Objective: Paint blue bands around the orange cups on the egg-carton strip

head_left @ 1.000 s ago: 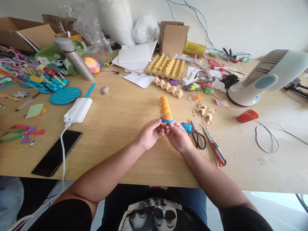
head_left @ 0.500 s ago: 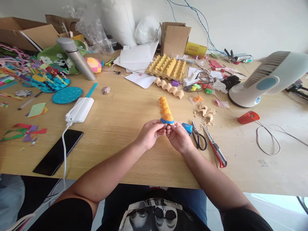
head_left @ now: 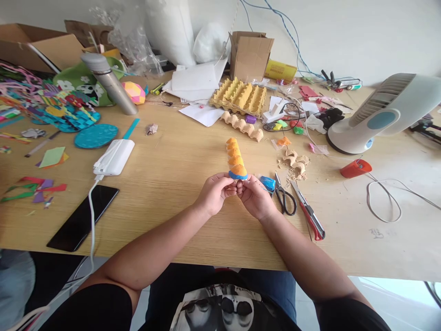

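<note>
Faced a cluttered wooden surface (head_left: 165,184), with a white wall (head_left: 341,32) behind it! Gripped an orange bumpy strip (head_left: 235,155) by the blue near end, pinched between the left hand (head_left: 215,193) and the right hand (head_left: 255,195), and pointed it away, just ahead of both. Had a blue packet (head_left: 268,183) right beside the right hand, then scissors (head_left: 290,207), then a red cutter (head_left: 314,221). Spotted a yellow egg tray (head_left: 239,96) well beyond both hands, a black phone (head_left: 82,218) well left of the left.
</note>
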{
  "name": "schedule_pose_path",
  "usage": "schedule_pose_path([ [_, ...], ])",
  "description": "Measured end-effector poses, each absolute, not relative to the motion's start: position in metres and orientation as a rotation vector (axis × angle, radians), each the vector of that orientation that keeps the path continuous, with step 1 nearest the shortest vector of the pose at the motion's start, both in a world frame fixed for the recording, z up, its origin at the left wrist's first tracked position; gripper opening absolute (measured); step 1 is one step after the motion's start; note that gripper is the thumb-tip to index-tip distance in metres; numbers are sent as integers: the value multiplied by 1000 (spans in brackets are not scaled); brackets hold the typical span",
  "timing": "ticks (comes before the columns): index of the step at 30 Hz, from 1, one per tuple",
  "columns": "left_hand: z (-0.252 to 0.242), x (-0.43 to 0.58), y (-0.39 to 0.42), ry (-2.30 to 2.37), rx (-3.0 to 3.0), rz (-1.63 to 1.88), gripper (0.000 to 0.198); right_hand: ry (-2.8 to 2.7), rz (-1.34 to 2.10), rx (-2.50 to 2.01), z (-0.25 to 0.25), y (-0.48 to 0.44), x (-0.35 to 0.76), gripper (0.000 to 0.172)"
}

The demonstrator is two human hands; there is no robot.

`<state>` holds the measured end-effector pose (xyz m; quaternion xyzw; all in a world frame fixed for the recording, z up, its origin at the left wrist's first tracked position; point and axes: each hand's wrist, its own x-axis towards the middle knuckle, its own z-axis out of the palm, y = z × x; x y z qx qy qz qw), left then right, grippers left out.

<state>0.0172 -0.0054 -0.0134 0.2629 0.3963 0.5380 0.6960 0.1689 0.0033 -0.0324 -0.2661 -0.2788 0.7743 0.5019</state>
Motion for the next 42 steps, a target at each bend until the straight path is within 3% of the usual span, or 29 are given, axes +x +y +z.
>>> schedule_pose_path([
  [8,-13,17,-5,823,615,1192,27,-625,1882,-629,-35,6,171,15],
  [23,-15,21,-8,991,646,1281,21,-685,1892,-609,-34,3,170,16],
  [42,-9,16,-5,768,491,1177,16,-715,1831,-709,-32,3,170,20],
])
